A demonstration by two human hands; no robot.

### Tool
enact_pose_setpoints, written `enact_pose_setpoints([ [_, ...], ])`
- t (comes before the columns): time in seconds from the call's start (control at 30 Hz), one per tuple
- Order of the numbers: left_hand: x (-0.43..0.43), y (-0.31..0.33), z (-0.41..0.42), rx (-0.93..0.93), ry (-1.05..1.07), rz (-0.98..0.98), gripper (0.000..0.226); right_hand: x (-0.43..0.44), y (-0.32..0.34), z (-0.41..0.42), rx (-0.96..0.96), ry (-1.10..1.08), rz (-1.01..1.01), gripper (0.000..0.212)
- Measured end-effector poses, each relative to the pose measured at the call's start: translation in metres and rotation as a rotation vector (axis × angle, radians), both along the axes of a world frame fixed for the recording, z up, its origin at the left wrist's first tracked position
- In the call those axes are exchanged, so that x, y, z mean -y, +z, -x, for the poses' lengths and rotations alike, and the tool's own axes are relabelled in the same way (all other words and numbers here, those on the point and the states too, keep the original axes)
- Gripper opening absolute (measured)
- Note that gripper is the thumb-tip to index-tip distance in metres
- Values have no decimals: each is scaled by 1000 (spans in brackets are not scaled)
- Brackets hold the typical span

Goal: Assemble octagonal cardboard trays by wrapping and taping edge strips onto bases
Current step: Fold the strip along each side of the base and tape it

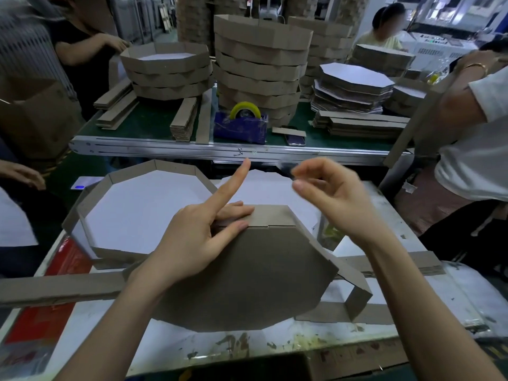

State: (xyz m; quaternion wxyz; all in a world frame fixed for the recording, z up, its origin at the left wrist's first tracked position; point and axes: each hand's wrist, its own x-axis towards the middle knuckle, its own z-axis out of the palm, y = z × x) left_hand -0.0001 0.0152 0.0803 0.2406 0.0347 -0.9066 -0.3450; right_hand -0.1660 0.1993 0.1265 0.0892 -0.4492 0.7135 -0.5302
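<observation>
A brown octagonal base (247,273) lies face down in front of me, with an edge strip (270,215) folded up along its far side. My left hand (198,237) grips that far edge, thumb on the base and fingers curled behind the strip, its index finger pointing up. Above and to the right, my right hand (330,199) pinches a clear piece of tape (286,169) between thumb and fingers. The strip's loose end (357,292) trails off the base's right side. A finished tray (143,210) with a white floor sits to the left.
A blue tape dispenser (242,125) with a yellow roll stands on the green conveyor (154,125) ahead. Stacks of finished trays (258,67), flat bases (354,86) and strip bundles (362,125) crowd the belt. Other people stand at the left and right. Loose strips (55,290) lie across my table.
</observation>
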Motion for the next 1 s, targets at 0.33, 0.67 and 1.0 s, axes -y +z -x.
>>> enact_pose_setpoints([
  [0.33, 4, -3, -3, -7, -37, 32, 77, 22, -28, -15, 10, 109, -173, 55],
  [0.67, 4, -1, 0, 20, 92, 276, 53, 24, -26, -12, 86, 121, -130, 46],
  [1.0, -1, -5, -1, -31, 47, 164, 51, 30, -4, -8, 31, 78, -289, 31],
])
